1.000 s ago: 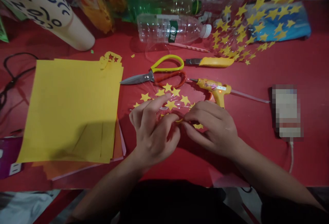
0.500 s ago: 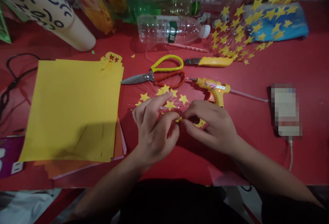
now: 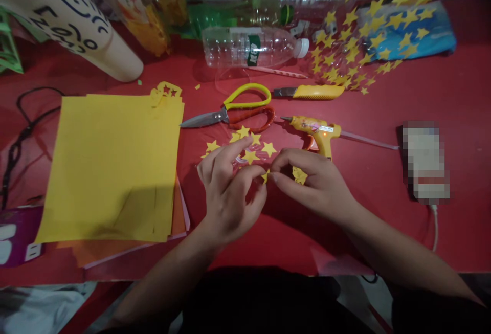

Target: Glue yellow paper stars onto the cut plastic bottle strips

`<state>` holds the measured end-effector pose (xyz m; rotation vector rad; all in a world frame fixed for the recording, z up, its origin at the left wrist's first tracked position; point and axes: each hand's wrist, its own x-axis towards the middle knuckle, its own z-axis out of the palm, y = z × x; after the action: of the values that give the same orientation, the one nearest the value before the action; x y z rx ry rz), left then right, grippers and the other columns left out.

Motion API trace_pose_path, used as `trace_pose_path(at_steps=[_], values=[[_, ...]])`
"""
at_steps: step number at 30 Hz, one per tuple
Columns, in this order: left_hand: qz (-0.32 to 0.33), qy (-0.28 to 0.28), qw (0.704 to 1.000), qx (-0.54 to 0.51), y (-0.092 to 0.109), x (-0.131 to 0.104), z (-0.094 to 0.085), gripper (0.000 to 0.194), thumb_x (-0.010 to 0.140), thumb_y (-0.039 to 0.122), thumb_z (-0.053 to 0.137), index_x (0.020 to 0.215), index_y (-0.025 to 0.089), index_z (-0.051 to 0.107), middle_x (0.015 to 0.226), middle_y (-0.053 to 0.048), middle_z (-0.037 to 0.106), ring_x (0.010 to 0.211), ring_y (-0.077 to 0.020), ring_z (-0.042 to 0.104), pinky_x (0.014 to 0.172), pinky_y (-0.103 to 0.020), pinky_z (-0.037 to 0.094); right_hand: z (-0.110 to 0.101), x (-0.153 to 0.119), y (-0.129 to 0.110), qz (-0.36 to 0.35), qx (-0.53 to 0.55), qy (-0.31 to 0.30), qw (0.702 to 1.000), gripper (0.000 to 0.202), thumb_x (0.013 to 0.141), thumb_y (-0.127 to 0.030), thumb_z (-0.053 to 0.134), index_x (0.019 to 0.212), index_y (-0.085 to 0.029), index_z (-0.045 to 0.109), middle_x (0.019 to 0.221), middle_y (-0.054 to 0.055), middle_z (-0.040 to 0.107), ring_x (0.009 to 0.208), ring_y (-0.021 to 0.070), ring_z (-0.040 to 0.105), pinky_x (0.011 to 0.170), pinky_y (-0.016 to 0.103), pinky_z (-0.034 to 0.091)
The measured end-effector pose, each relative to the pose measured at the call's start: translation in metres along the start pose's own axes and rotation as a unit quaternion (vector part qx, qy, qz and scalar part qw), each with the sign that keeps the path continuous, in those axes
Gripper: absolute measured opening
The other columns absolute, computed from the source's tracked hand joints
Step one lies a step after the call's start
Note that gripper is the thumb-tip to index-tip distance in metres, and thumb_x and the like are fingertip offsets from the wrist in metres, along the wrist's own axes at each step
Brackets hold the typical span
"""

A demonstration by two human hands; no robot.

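Between the fingertips of both hands is a small yellow paper star. My left hand pinches it with thumb and forefinger, the other fingers loosely bent. From the other side, my right hand grips its edge with thumb and forefinger. Just beyond my left fingers, several yellow stars lie on clear plastic film, partly hidden by that hand. More small yellow stars show in a cluster behind my right thumb. Scissors with one yellow and one red handle lie beyond the stars, and a yellow glue gun rests near my right knuckles.
Yellow paper sheets are stacked at left. A yellow utility knife, a pink pencil and a clear bottle lie farther back. Star-covered clear plastic stands at back right, near a blue packet. A blurred-out device lies right.
The star between my fingertips has turned and shows more of its face. My right fingers have shifted slightly, uncovering more of the cluster behind them. The whole view has tilted a little.
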<state>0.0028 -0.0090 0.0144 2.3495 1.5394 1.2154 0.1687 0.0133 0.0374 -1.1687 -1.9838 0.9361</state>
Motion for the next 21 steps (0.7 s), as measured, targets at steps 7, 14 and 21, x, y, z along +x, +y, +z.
trace_pose_path(at_steps=[7,14,21], values=[[0.002,0.017,1.000,0.008,-0.0030,-0.0007,0.0013,0.021,0.077,0.010,0.059,0.090,0.026,0.056,0.118,-0.007,0.061,0.109,-0.0267,0.056,0.088,-0.045,0.045,0.0001,-0.0069,0.0063,-0.246,-0.226,0.099,0.937,0.012,0.085,-0.015,0.055,0.093,-0.018,0.063,0.068,0.001,0.062,0.059,0.0135,0.051,0.054,0.029,0.039],[-0.008,0.016,1.000,-0.004,-0.0026,0.0000,0.0021,0.023,0.076,0.009,0.061,0.090,0.027,0.056,0.120,-0.006,0.061,0.110,-0.0260,0.056,0.089,-0.046,0.044,0.0033,-0.0081,0.0090,-0.287,-0.261,0.120,0.914,0.013,0.081,-0.014,0.058,0.092,-0.015,0.064,0.064,0.001,0.060,0.056,0.0134,0.047,0.052,0.030,0.038],[-0.014,0.000,1.000,0.018,-0.0032,0.0041,-0.0039,0.018,0.076,0.015,0.064,0.090,0.025,0.061,0.123,-0.007,0.059,0.109,-0.0270,0.055,0.092,-0.047,0.041,-0.0039,-0.0058,0.0030,-0.219,-0.174,0.131,0.951,0.016,0.083,-0.009,0.053,0.093,-0.015,0.065,0.070,0.004,0.063,0.062,0.0144,0.056,0.056,0.029,0.046]])
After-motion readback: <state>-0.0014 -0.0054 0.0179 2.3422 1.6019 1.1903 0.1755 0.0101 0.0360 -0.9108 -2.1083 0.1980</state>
